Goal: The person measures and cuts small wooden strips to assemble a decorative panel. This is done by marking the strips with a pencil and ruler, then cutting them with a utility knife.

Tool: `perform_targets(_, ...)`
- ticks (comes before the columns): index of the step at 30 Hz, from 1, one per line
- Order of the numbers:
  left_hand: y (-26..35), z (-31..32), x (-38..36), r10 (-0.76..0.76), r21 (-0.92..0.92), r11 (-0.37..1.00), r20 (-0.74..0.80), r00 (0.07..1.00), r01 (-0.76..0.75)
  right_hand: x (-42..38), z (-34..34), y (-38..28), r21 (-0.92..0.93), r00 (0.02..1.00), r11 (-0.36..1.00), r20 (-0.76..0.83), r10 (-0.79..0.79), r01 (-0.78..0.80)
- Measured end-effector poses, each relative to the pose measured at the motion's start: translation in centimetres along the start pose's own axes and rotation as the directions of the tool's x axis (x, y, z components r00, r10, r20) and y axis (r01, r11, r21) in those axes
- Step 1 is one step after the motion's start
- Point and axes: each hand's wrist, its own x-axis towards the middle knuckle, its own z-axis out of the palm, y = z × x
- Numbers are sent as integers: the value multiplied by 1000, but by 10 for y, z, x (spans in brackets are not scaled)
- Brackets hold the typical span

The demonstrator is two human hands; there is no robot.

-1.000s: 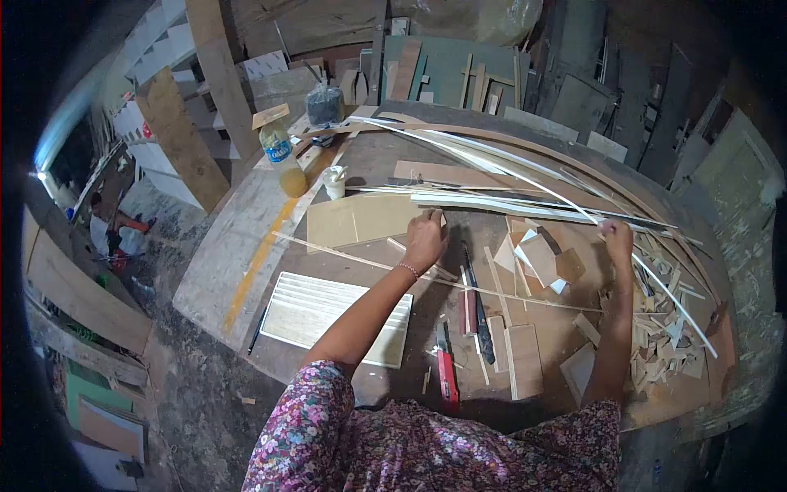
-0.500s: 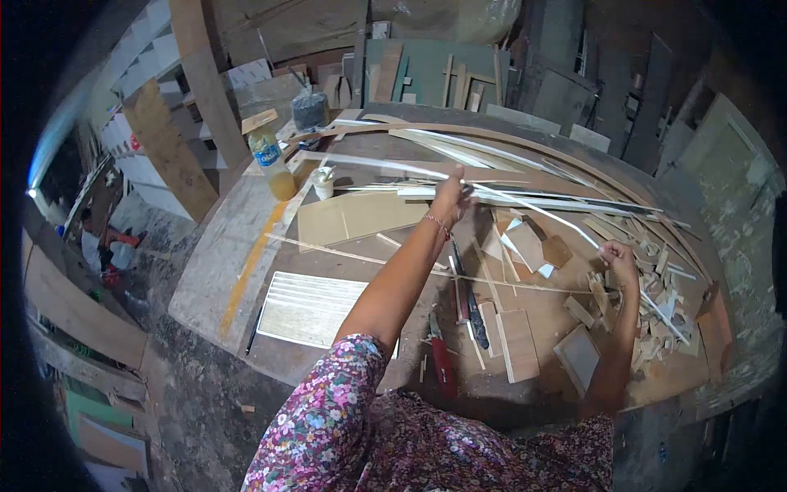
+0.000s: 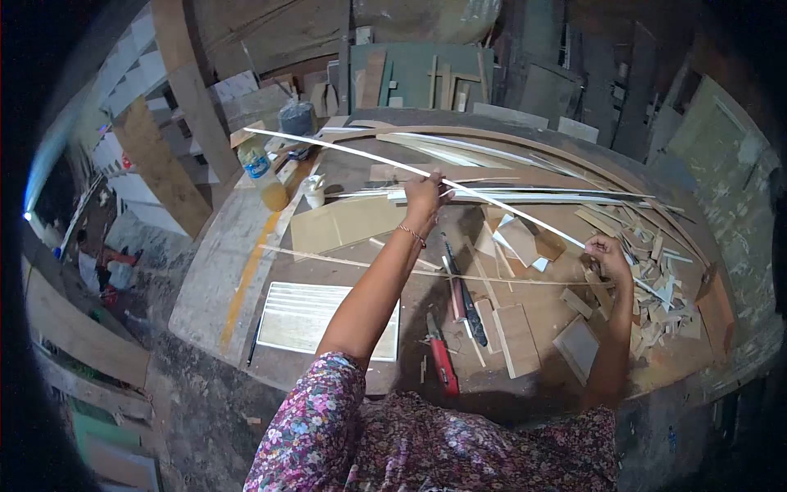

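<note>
A long, thin white strip (image 3: pixel 352 155) slants across the workbench, held up in both hands. My left hand (image 3: pixel 425 201) is closed around it near the middle. Farther right, my right hand (image 3: pixel 608 257) pinches it near its lower end, above a heap of small wood offcuts (image 3: pixel 656 283). The strip's far end reaches up left, over the plastic bottle (image 3: pixel 270 184). Below my hands lie a red-handled cutter (image 3: pixel 443 357), a dark slim tool (image 3: pixel 473 316) and a white ribbed panel (image 3: pixel 328 320).
More long strips (image 3: pixel 525 197) lie across the bench behind my hands, near a curved brown strip (image 3: pixel 492 135). A small white cup (image 3: pixel 314 193) and a dark container (image 3: pixel 297 119) stand at the left. Boards (image 3: pixel 422 78) lean at the back.
The strip's far end has swung left and up, and its blur is gone. Both hands keep hold of it; my left hand appears slightly farther left and lower.
</note>
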Motion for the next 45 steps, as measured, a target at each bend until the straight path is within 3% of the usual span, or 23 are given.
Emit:
perform_targets(2,6,-6,-15,80,-4,997,-2,997,-80,8,-6,24,-34,999,998,31,45,-44)
perform_targets(5,4,-15,-36,165,-40,985,-92,982,-170,13,17,11,-66,996,996,-66,61,-65)
perform_targets(6,1,-19,-43,171,25,985,-109,979,-169,22,26,15,-118,992,993,-124,-13,-2)
perform_targets(7,-3,-25,-51,174,93,982,-133,976,-163,24,49,-8,-277,987,959,-133,-92,52)
perform_targets(9,-19,-36,-64,101,12,995,-172,980,-101,16,99,-68,-558,959,814,-102,-263,164)
perform_targets(10,-29,-40,-73,110,-1,994,-206,972,-112,9,129,-101,-448,973,869,7,-230,209)
perform_targets(13,-42,-54,-106,77,-1,997,-237,968,-80,8,199,-104,-472,842,701,218,-494,534)
perform_targets(16,-48,-69,-132,59,-56,996,-197,979,-71,-12,253,-124,-364,753,661,372,-542,656)
perform_targets(19,-48,-79,-148,16,10,1000,-265,964,-14,-18,275,-119,-273,793,787,463,-396,553)
perform_targets(23,-68,-111,-153,-19,57,998,-160,987,28,-22,280,-100,-405,795,696,431,-427,593)
perform_targets(24,-75,-124,-153,-11,-51,999,-161,987,3,-23,276,-100,-416,818,727,449,-358,546)
perform_targets(25,-64,-134,-160,-63,-69,996,-212,975,49,-23,270,-95,-408,822,740,455,-342,534)
perform_targets(27,-47,-153,-172,-14,-31,1000,-449,893,0,-25,256,-84,-392,830,767,460,-314,507)
perform_targets(31,-38,-201,-176,-54,-241,969,-435,899,-58,-37,235,-65,-292,848,864,471,-243,410)
perform_targets(33,-32,-203,-182,-78,-171,985,-458,885,-2,-42,230,-59,-274,852,891,485,-197,362)
perform_targets(37,-51,-206,-181,-26,-163,985,-449,893,-54,-49,230,-60,-336,837,881,535,-112,333)
perform_targets(40,-55,-197,-185,-24,-148,988,-455,890,-49,-62,250,-78,-210,846,926,505,-172,313)
perform_targets(43,-59,-186,-194,-65,-103,994,-428,901,23,-59,267,-70,-413,736,633,541,-408,655)
perform_targets(45,-64,-182,-196,-104,-155,987,-406,908,43,-57,280,-74,-434,705,560,516,-487,705)
